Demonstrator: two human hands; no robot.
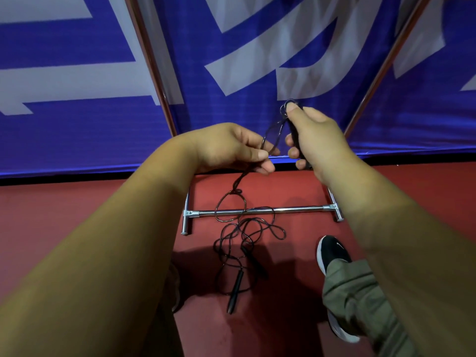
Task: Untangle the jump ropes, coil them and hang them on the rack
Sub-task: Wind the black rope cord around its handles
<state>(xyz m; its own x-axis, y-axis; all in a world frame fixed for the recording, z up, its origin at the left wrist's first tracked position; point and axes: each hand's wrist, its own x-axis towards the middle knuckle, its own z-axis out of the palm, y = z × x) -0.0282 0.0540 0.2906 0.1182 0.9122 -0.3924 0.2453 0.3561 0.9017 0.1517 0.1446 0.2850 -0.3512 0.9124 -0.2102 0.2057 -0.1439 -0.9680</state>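
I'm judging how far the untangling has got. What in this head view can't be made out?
Head view:
- Handle gripped by the right hand: mostly covered by its fingers.
- Rope tangle on the floor: thin dark strands overlap, so the number of ropes is unclear.
- Rack: only a low chrome bar and feet show; the forearms cover whatever rises from it.
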